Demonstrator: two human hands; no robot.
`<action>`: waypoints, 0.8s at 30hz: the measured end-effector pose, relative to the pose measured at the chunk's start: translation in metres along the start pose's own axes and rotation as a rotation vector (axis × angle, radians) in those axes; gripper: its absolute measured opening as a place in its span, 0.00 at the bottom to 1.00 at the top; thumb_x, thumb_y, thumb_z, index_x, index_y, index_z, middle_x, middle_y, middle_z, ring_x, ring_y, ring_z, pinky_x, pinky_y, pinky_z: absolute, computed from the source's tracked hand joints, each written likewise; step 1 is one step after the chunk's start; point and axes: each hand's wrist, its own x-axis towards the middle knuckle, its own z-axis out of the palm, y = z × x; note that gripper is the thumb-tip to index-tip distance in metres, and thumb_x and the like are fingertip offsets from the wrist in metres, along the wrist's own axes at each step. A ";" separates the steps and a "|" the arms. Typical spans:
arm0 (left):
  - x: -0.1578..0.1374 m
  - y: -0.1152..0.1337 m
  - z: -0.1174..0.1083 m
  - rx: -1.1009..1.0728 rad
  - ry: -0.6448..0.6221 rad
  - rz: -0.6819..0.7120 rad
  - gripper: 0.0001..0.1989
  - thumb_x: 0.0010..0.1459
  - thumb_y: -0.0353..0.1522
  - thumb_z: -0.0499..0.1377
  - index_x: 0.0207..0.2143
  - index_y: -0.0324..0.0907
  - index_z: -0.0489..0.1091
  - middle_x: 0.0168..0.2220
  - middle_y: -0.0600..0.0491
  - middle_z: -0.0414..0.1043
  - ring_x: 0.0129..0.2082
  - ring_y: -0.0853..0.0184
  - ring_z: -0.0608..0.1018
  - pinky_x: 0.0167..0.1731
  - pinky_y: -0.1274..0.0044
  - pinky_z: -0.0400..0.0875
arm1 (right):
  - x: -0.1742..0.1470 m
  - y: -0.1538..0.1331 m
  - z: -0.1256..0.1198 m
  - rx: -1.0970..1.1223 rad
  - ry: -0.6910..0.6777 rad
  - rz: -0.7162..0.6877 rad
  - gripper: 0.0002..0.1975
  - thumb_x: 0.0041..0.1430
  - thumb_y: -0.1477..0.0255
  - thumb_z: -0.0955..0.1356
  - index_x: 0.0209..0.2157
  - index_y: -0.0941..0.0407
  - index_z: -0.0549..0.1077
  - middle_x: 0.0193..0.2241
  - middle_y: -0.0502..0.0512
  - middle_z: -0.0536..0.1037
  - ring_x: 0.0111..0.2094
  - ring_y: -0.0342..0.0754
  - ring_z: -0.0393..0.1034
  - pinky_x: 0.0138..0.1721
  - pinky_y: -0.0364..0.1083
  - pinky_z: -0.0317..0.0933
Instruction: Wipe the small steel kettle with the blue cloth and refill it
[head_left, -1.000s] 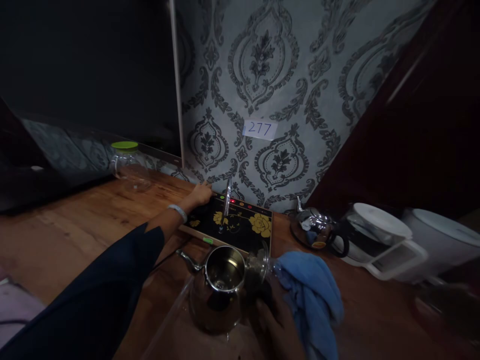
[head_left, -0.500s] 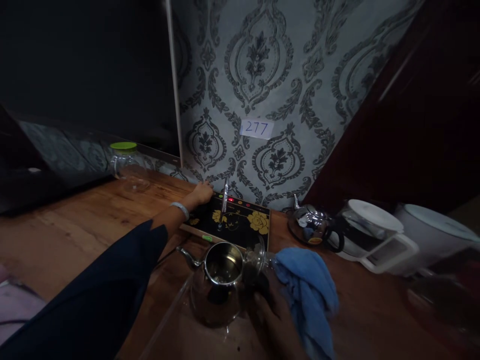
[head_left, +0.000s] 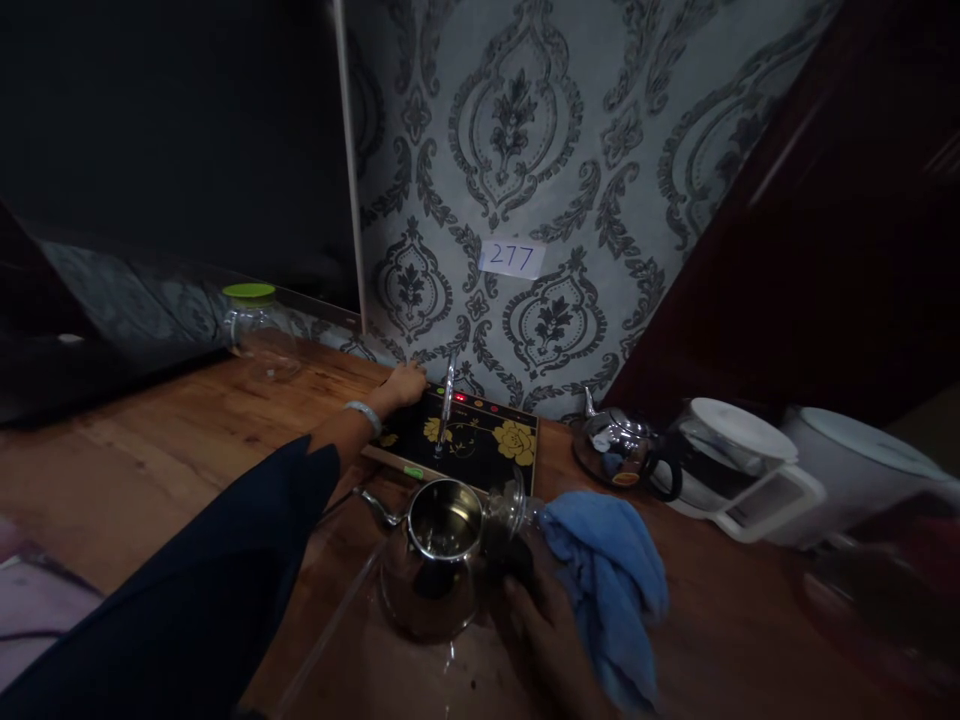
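Observation:
My left hand [head_left: 406, 384] reaches to the far left corner of a black electric tea stove [head_left: 480, 440] with gold flowers. Its fingers are curled there; their tips and anything in them are hidden. A thin chrome spout [head_left: 448, 400] rises over the stove. Nearer me stands a shiny steel teapot [head_left: 431, 600] with its mouth uncovered and its spout to the left. My right hand [head_left: 544, 620] is closed round the dark handle on the teapot's right side. Just above that hand, a clear-topped lid [head_left: 510, 505] is tilted up beside the mouth.
A crumpled blue cloth [head_left: 607, 570] lies right of the teapot. Behind it are a second steel teapot [head_left: 619, 440], a white-handled pitcher [head_left: 739, 465] and a larger pale container [head_left: 855, 480]. A green-lidded jar [head_left: 259, 335] stands at the left, below a large dark screen [head_left: 172, 150].
The view has shifted slightly. My left hand stays at the stove's far left corner, and my right hand stays on the teapot's handle.

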 end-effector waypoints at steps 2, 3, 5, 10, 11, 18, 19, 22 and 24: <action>-0.006 0.003 -0.003 -0.021 -0.004 -0.040 0.08 0.57 0.31 0.61 0.39 0.37 0.74 0.45 0.43 0.73 0.50 0.56 0.72 0.49 0.65 0.68 | 0.001 -0.003 -0.002 -0.017 -0.003 -0.009 0.19 0.59 0.62 0.68 0.50 0.53 0.77 0.45 0.58 0.81 0.49 0.57 0.74 0.51 0.54 0.68; -0.009 0.003 -0.006 -0.037 0.003 -0.062 0.07 0.55 0.28 0.60 0.37 0.37 0.75 0.45 0.41 0.73 0.51 0.54 0.72 0.50 0.66 0.67 | 0.002 -0.003 -0.003 -0.017 -0.007 -0.014 0.19 0.59 0.62 0.68 0.50 0.53 0.77 0.47 0.58 0.80 0.51 0.58 0.73 0.53 0.54 0.66; -0.018 0.003 -0.014 -0.080 0.038 -0.108 0.12 0.54 0.25 0.57 0.40 0.36 0.76 0.46 0.40 0.73 0.52 0.52 0.71 0.51 0.66 0.66 | 0.002 -0.002 -0.004 0.001 -0.020 -0.018 0.19 0.59 0.62 0.68 0.51 0.53 0.77 0.48 0.58 0.80 0.52 0.58 0.73 0.54 0.55 0.65; -0.057 -0.001 -0.040 -0.230 0.136 -0.211 0.25 0.53 0.23 0.51 0.53 0.33 0.71 0.48 0.41 0.74 0.51 0.56 0.72 0.55 0.68 0.64 | 0.001 -0.001 -0.004 0.009 -0.014 0.001 0.20 0.60 0.62 0.67 0.51 0.55 0.76 0.49 0.58 0.79 0.51 0.57 0.72 0.54 0.55 0.65; -0.070 0.000 -0.044 -0.266 0.147 -0.222 0.26 0.53 0.24 0.51 0.54 0.33 0.71 0.47 0.42 0.75 0.50 0.58 0.73 0.54 0.68 0.65 | 0.001 -0.001 -0.004 -0.001 -0.003 -0.001 0.20 0.59 0.62 0.67 0.50 0.55 0.76 0.48 0.58 0.80 0.51 0.57 0.73 0.53 0.55 0.65; -0.192 0.038 -0.046 -1.094 0.356 -0.352 0.28 0.54 0.46 0.57 0.49 0.36 0.74 0.39 0.45 0.79 0.36 0.63 0.78 0.37 0.73 0.72 | 0.003 -0.001 -0.004 0.018 0.018 -0.039 0.20 0.56 0.60 0.69 0.47 0.56 0.78 0.46 0.57 0.81 0.49 0.58 0.74 0.53 0.56 0.65; -0.208 0.047 -0.044 -1.200 0.376 -0.392 0.30 0.52 0.50 0.58 0.48 0.36 0.75 0.38 0.45 0.79 0.35 0.63 0.78 0.36 0.73 0.72 | 0.003 -0.001 -0.004 0.020 0.020 -0.042 0.20 0.56 0.60 0.69 0.47 0.55 0.78 0.46 0.57 0.81 0.49 0.58 0.74 0.53 0.56 0.65; -0.247 0.078 -0.039 -1.338 0.392 -0.462 0.32 0.49 0.55 0.59 0.45 0.38 0.76 0.41 0.44 0.79 0.40 0.59 0.79 0.37 0.72 0.71 | 0.004 -0.002 -0.003 0.026 0.036 -0.058 0.20 0.56 0.59 0.69 0.46 0.55 0.78 0.45 0.58 0.81 0.48 0.57 0.74 0.51 0.56 0.66; -0.262 0.099 -0.038 -1.342 0.399 -0.474 0.31 0.49 0.54 0.61 0.46 0.39 0.75 0.45 0.44 0.78 0.45 0.57 0.77 0.41 0.71 0.71 | 0.004 -0.002 -0.003 0.029 0.042 -0.077 0.20 0.55 0.58 0.69 0.45 0.55 0.78 0.45 0.58 0.81 0.48 0.58 0.74 0.50 0.56 0.67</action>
